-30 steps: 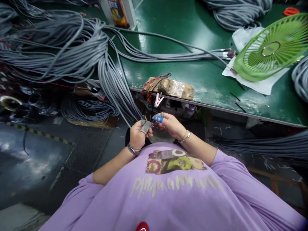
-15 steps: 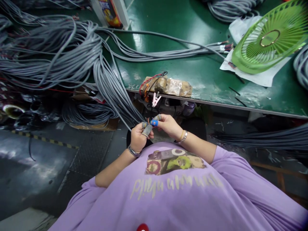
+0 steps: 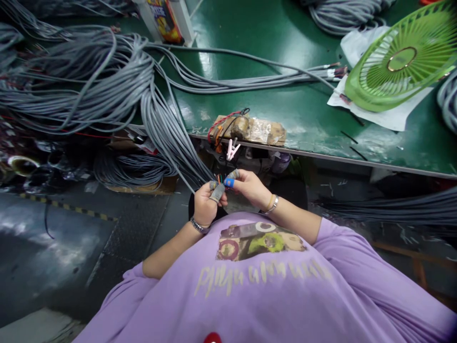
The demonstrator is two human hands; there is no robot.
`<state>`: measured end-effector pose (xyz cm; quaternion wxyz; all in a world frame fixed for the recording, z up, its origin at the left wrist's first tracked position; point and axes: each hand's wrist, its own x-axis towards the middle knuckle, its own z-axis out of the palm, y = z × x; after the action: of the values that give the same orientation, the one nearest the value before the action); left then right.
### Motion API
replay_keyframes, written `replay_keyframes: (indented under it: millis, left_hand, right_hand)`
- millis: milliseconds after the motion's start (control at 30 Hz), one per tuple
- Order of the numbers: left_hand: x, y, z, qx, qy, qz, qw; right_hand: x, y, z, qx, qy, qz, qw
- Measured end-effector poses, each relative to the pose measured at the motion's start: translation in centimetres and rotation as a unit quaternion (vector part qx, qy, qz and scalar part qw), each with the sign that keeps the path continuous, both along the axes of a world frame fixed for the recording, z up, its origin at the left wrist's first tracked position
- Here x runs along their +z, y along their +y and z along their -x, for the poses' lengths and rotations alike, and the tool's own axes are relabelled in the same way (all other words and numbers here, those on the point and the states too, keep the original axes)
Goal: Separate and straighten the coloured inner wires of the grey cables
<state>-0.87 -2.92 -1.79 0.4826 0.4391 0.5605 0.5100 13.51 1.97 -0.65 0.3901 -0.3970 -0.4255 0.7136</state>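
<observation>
My left hand (image 3: 207, 204), with grey covers on its thumb and a finger, is closed around the end of a grey cable (image 3: 193, 162). Thin coloured wires (image 3: 219, 179) fan out just above its fingertips. My right hand (image 3: 253, 189) meets it from the right, thumb and finger pinched at these wires; blue tape wraps one digit and a grey cover another. Exactly which wires it pinches is hidden by the fingers. From the hands the cable bundle runs up and left to a large grey cable pile (image 3: 96, 81) on the green table (image 3: 250, 28).
At the table's near edge sits a taped cardboard-like block (image 3: 262, 129) with a motor-like cylinder, red and black leads, and a pink clip (image 3: 233, 150). A green fan (image 3: 400, 59) stands at right on white paper. More cable coils (image 3: 134, 169) lie below at left.
Both hands stay together at the wires; the fingertips have drawn slightly apart. The whole view has shifted a little.
</observation>
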Motion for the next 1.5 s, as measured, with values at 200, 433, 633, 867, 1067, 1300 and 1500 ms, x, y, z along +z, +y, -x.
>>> replay_keyframes:
  millis: [200, 433, 633, 867, 1067, 1300, 1500]
  left_hand:
    - [-0.2, 0.5, 0.3, 0.043, -0.033, 0.000, 0.999]
    - [1.4, 1.4, 0.6, -0.017, -0.070, 0.004, 0.997]
    - [3.3, 4.1, 0.3, -0.088, -0.142, 0.034, 0.985]
    - [3.4, 5.5, -0.7, -0.078, -0.171, 0.049, 0.981]
    - [3.2, 5.4, -1.1, -0.056, -0.147, 0.050, 0.986]
    - [3.0, 5.2, -1.4, -0.041, -0.120, 0.059, 0.990]
    - [2.9, 5.1, -1.4, -0.035, -0.118, 0.055, 0.991]
  right_hand:
    - [-0.3, 0.3, -0.5, -0.073, 0.014, 0.002, 0.997]
    - [-0.4, 2.4, -1.8, -0.088, 0.090, 0.097, 0.987]
    - [0.1, 5.7, -2.0, -0.013, 0.105, 0.133, 0.986]
    - [-0.7, 6.5, -0.1, -0.128, 0.087, -0.035, 0.987]
    - [-0.6, 6.4, 1.0, -0.064, 0.181, 0.026, 0.981]
    - [-0.1, 6.6, 1.7, -0.107, 0.236, 0.102, 0.960]
    - [-0.1, 6.5, 1.6, -0.098, 0.237, 0.113, 0.960]
